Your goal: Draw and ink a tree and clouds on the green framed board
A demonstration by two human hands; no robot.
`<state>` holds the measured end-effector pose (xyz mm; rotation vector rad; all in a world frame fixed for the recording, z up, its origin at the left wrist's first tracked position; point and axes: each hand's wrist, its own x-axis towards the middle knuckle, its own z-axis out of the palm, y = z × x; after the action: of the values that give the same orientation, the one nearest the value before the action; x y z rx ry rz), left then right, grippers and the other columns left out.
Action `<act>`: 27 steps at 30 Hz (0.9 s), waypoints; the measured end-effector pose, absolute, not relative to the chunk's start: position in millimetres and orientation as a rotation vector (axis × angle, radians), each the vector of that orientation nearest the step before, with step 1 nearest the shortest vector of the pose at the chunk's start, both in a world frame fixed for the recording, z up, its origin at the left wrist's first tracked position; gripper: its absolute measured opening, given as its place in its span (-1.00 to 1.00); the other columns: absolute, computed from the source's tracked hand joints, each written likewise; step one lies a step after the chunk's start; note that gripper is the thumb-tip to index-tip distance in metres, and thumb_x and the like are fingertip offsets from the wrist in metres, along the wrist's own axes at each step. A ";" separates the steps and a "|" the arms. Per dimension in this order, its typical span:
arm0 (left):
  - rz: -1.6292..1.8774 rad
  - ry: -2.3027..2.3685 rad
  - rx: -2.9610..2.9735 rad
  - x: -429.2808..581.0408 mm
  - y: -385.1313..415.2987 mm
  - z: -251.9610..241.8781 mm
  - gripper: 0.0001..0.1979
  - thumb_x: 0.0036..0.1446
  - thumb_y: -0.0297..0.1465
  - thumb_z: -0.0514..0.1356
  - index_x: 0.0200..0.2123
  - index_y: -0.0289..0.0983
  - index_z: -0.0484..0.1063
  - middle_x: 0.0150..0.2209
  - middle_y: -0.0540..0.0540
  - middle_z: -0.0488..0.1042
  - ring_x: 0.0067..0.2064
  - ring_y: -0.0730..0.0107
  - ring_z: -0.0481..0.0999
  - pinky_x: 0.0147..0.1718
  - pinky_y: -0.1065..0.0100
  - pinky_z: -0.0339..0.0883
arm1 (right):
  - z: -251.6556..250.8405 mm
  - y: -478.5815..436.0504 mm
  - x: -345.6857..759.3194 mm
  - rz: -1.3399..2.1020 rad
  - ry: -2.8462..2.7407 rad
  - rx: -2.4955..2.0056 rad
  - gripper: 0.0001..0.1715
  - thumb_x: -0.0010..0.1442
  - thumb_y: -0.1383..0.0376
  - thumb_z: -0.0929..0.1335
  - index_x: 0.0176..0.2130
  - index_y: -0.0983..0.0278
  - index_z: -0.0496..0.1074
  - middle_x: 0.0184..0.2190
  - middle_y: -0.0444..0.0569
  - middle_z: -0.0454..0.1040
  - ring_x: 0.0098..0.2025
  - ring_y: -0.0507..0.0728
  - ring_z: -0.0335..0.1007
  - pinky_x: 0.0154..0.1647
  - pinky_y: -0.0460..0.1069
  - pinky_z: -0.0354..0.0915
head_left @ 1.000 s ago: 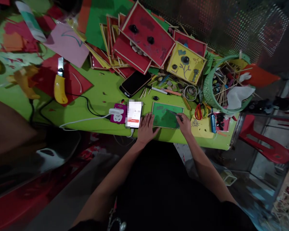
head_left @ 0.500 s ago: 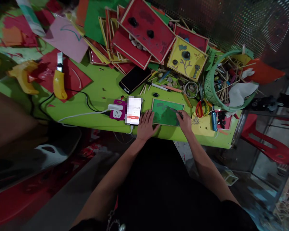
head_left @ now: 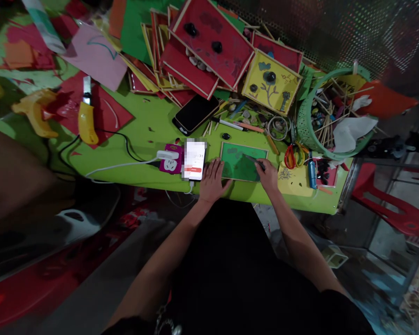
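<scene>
A green panel (head_left: 242, 168) with a thin wooden frame lies flat near the table's front edge, dark shapes drawn at its upper left. My right hand (head_left: 268, 176) grips a dark pen (head_left: 254, 159), its tip resting at or just above the panel's upper middle. At the panel's left edge, my left hand (head_left: 212, 181) lies flat, fingers outstretched. Close beside those fingers is a lit phone (head_left: 194, 160) with a cable plugged in. A small black stone (head_left: 226, 136) sits just behind the panel.
Framed red panels (head_left: 212, 37) and a yellow one (head_left: 272, 83) are piled behind. A green basket (head_left: 305, 116) of sticks stands right, near scissors (head_left: 290, 157). Left are a purple power socket (head_left: 170, 160), a yellow-handled knife (head_left: 87, 122) and a yellow glue gun (head_left: 37, 109). A dark phone (head_left: 196, 114) lies mid-table.
Almost nothing differs. The pen and both hands stay in place on the green panel; the view has shifted very slightly.
</scene>
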<state>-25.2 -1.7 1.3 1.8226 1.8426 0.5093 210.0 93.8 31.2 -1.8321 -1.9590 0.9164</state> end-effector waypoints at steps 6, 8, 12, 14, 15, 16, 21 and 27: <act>0.530 1.841 1.826 -25.0 -2.2 0.3 -0.21 0.36 -0.04 0.07 0.47 -0.37 0.01 0.47 -0.34 0.08 0.51 -0.03 0.00 0.46 -0.08 -0.14 | 31.7 94.2 209.9 0.895 -1.963 -1.844 -0.53 0.40 -0.03 0.24 -0.08 0.23 0.52 -0.17 0.09 0.62 -0.16 0.24 0.53 -0.11 0.09 0.39; 0.539 1.850 1.849 -25.0 -2.4 -0.2 -0.21 0.36 -0.04 0.07 0.47 -0.36 0.00 0.47 -0.34 0.09 0.50 -0.03 0.01 0.45 -0.09 -0.12 | 32.0 94.2 209.9 0.890 -1.968 -1.847 -0.54 0.40 -0.03 0.25 -0.09 0.23 0.52 -0.19 0.08 0.63 -0.17 0.24 0.54 -0.11 0.09 0.39; 0.542 1.868 1.888 -25.2 -2.3 -0.5 -0.22 0.36 -0.04 0.08 0.46 -0.37 0.01 0.46 -0.34 0.12 0.50 -0.03 0.05 0.44 -0.08 -0.06 | 32.9 94.0 210.1 0.895 -1.978 -1.833 -0.56 0.39 -0.02 0.25 -0.09 0.23 0.52 -0.18 0.09 0.63 -0.15 0.25 0.54 -0.10 0.10 0.40; 0.539 1.875 1.894 -25.2 -2.2 -0.6 -0.22 0.36 -0.04 0.08 0.46 -0.37 0.02 0.45 -0.34 0.13 0.49 -0.02 0.06 0.44 -0.07 -0.04 | 33.3 93.9 210.2 0.894 -1.981 -1.828 -0.55 0.40 -0.01 0.24 -0.09 0.24 0.52 -0.17 0.10 0.63 -0.15 0.25 0.55 -0.09 0.11 0.41; 0.538 1.877 1.896 -25.2 -2.2 -0.8 -0.22 0.36 -0.04 0.08 0.46 -0.37 0.03 0.45 -0.34 0.14 0.49 -0.02 0.06 0.43 -0.07 -0.03 | 33.4 93.8 210.3 0.894 -1.983 -1.824 -0.55 0.40 -0.01 0.24 -0.09 0.24 0.52 -0.17 0.11 0.63 -0.15 0.26 0.55 -0.09 0.11 0.41; 0.539 1.880 1.899 -25.2 -2.2 -1.0 -0.22 0.36 -0.04 0.08 0.46 -0.37 0.03 0.45 -0.34 0.14 0.49 -0.02 0.07 0.43 -0.06 -0.03 | 33.5 93.7 210.4 0.895 -1.987 -1.820 -0.56 0.40 -0.01 0.24 -0.09 0.24 0.52 -0.17 0.11 0.63 -0.15 0.26 0.55 -0.09 0.11 0.41; 0.551 1.885 1.918 -24.8 -2.5 -2.3 -0.21 0.36 -0.05 0.09 0.47 -0.37 0.00 0.45 -0.34 0.14 0.49 -0.03 0.07 0.43 -0.06 -0.03 | 33.2 93.8 210.7 0.888 -1.989 -1.815 -0.56 0.40 0.00 0.24 -0.09 0.23 0.52 -0.17 0.10 0.63 -0.15 0.25 0.54 -0.10 0.11 0.41; 0.561 1.892 1.938 -24.4 -3.0 -3.2 -0.21 0.36 -0.05 0.09 0.46 -0.38 0.01 0.45 -0.35 0.14 0.49 -0.03 0.08 0.42 -0.04 0.00 | 32.4 93.6 211.0 0.880 -1.992 -1.815 -0.57 0.40 0.00 0.24 -0.10 0.22 0.52 -0.17 0.09 0.62 -0.15 0.24 0.54 -0.10 0.10 0.41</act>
<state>-24.4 -3.0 -3.2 1.9384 1.8920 0.5611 211.0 93.6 32.4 -1.8151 -1.9923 0.8803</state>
